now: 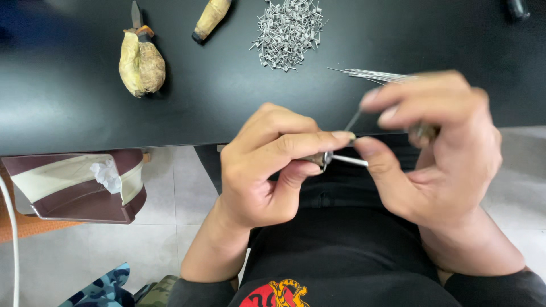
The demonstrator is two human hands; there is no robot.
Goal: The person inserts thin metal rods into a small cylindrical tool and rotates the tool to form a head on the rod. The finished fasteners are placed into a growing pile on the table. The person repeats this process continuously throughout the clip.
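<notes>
Left hand (267, 165): clenched, thumb and forefinger pinching a small dark cylindrical tool with a bright metal tip (319, 159), held in the air over the lap, just off the near edge of the black bench (74, 113).

Right hand (438, 153): curled and blurred, thumb and fingers closed on a thin straight silver wire (350, 161) and on a dark stub near the palm, its kind unclear.

Relation: the wire runs nearly level, left end touching the tool's tip, right end at the right thumb; its long axis lies across the body, between the two hands. Both hands are equally close to the joint.

Bench, far edge: heap of small bent silver wire pieces (289, 31); a bundle of long straight silver wires (378, 75) near the right hand, partly hidden by its fingers.

Bench, far left corner: two tools with lumpy tan wrapped handles (141, 62). Bare bench lies between them and the near edge.

Below the bench, left: maroon and cream bin (85, 187) on pale floor tiles.
</notes>
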